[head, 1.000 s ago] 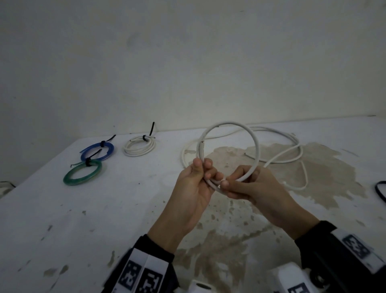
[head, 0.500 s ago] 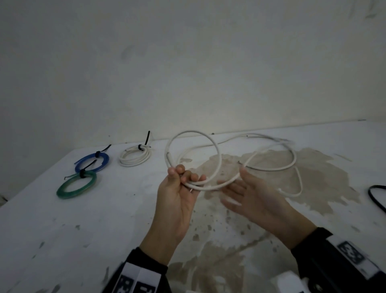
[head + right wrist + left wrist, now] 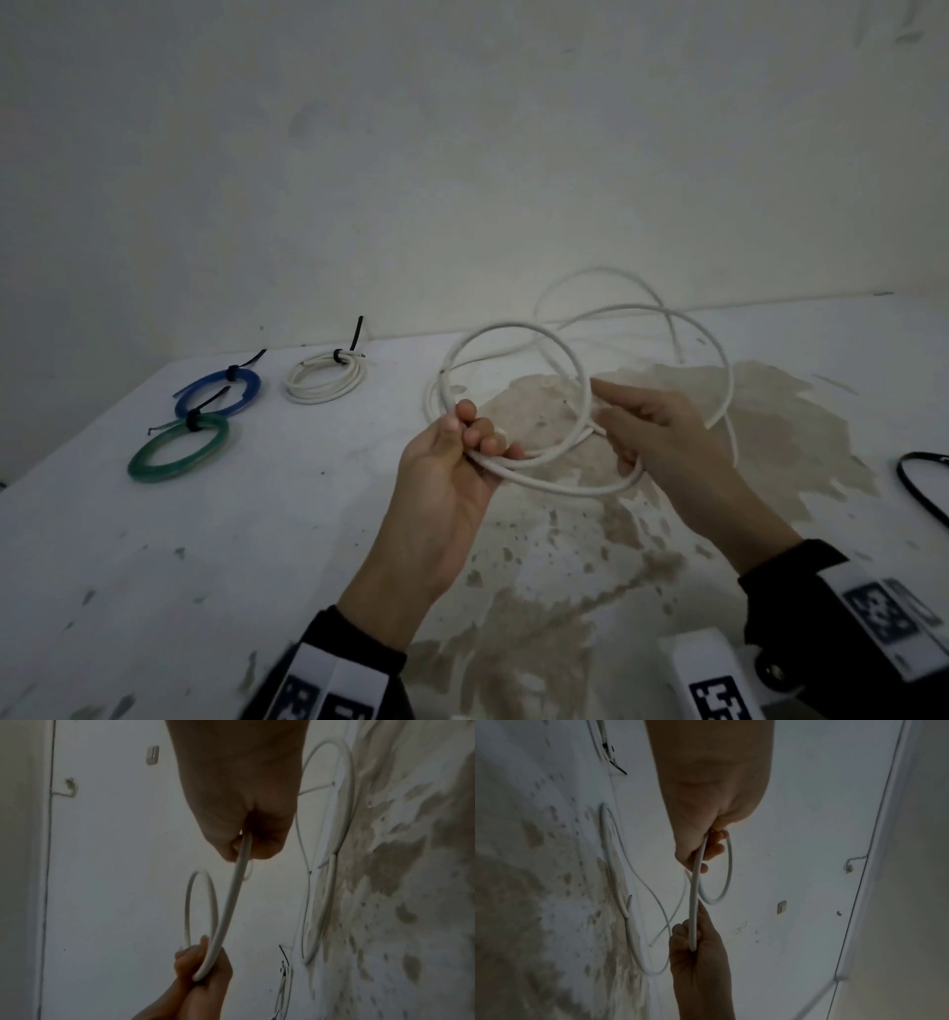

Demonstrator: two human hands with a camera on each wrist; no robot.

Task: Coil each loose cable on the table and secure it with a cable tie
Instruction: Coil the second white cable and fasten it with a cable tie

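A stained white table [image 3: 215, 545] stands against a scuffed pale wall [image 3: 462, 154].

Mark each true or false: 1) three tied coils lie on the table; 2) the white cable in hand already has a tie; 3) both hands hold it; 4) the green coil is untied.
1) True: blue coil, green coil, small white coil.
2) False: the white cable shows no tie.
3) True: left hand and right hand grip it.
4) False: a black tie binds it.
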